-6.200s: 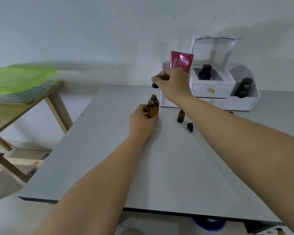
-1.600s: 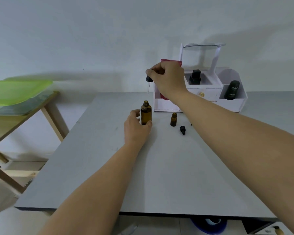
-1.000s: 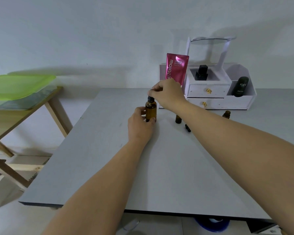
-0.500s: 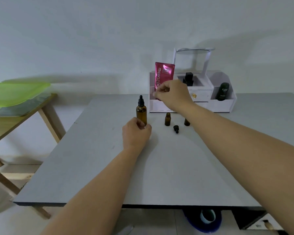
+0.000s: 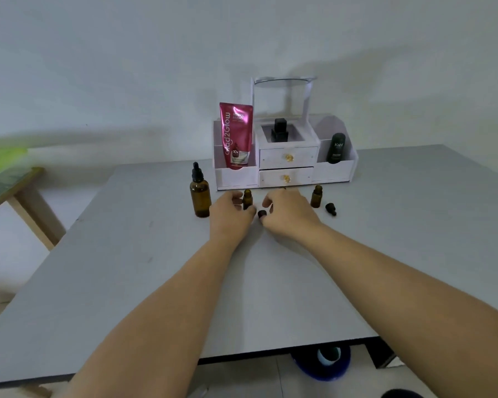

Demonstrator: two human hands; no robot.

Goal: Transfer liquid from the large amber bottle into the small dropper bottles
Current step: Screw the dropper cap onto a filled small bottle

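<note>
Large amber glass bottle point(image 5: 199, 193) upright on grey table point(image 5: 270, 282), black dropper top on, just left of both hands, untouched. Small amber glass dropper bottle point(image 5: 247, 199) upright, uncapped; left hand point(image 5: 230, 216) curled round its lower part, holding it. Right hand point(image 5: 288, 215) has fingers bent, seems to pinch small black dropper cap point(image 5: 261, 214) at table level beside that bottle. Second small amber bottle point(image 5: 316, 195) further right, also open, second black cap point(image 5: 330, 209) lying next to it. Fill levels unreadable through dark glass. Judgement: big bottle closed, so this fill looks done and capping comes next; second bottle probably left. White drawer organiser point(image 5: 285, 165) behind.
</note>
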